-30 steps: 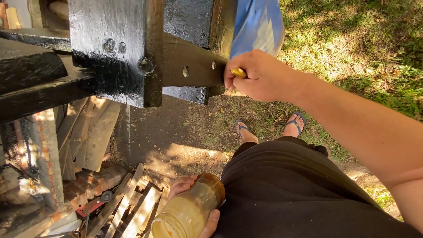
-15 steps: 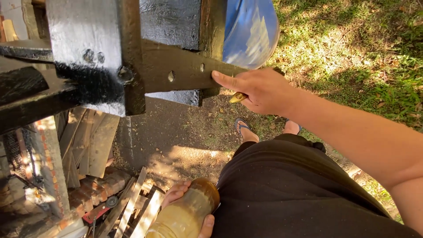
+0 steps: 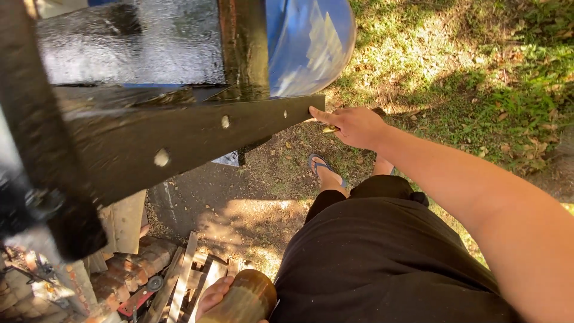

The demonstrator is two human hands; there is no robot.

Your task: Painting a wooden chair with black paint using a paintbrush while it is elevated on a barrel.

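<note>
Right hand (image 3: pixel 353 127): extended at about 1 o'clock from the person's lap, fingers curled around a slim handle with a yellowish tip (image 3: pixel 329 128), most of which is hidden by the hand, so its kind cannot be told. The forefinger lies stretched toward 9 o'clock, its tip touching the end of the black-painted wooden beam (image 3: pixel 197 140).

Left hand (image 3: pixel 216 296): low at 6 o'clock, closed around a round brown-capped container (image 3: pixel 242 300) held tilted; only its upper part shows at the frame's bottom edge.

Beam: glossy wet-looking black, running from 9 o'clock toward the centre, with pale bolt heads (image 3: pixel 161 158) along its face. A black upright post (image 3: pixel 242 48) crosses behind it at 12 o'clock.

Blue barrel (image 3: pixel 308 42): at 12 o'clock, just behind the post, curved side lit by sun.

Black shorts (image 3: pixel 382 257): fill the lower centre. Foot in a blue sandal (image 3: pixel 326 170) stands on bare dirt at centre.

Scrap wooden slats (image 3: pixel 185 278) and red bricks (image 3: pixel 131 272): piled at 7 o'clock.

Grass (image 3: pixel 478 66): at 2 o'clock, sun-dappled, with dry leaves.
</note>
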